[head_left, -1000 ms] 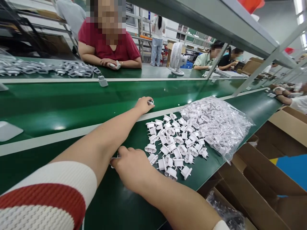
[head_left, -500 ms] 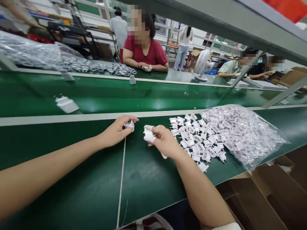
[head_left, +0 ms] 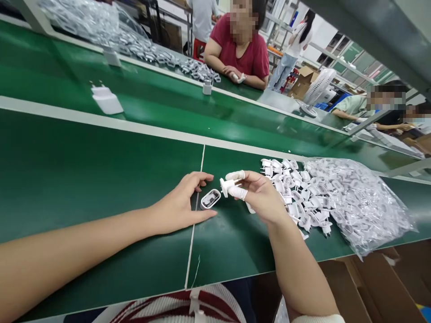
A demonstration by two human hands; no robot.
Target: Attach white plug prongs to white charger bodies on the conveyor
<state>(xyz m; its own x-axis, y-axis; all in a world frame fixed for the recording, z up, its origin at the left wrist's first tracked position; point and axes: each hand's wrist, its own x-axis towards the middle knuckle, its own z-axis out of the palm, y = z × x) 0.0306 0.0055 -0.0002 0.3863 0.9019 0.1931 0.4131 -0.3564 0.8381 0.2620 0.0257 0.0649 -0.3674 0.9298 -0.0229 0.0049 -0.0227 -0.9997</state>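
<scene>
wide green belt-covered surface [head_left: 84,179] across the frame, clear crinkled plastic bag of white plug parts [head_left: 357,202] at right. risk: small white two-pin plug insert [head_left: 226,185] slipping from fingertips, dropping into loose white inserts [head_left: 289,188]. right hand [head_left: 259,197] pinched shut on it, centre frame; left hand [head_left: 182,202] loosely curled, steadying open white charger shell [head_left: 210,198].

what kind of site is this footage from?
Most likely an electronics assembly line. A green conveyor belt runs between seated workers, loose white plug parts lie heaped beside a clear bag of more, and a finished white charger sits on the belt.
</scene>
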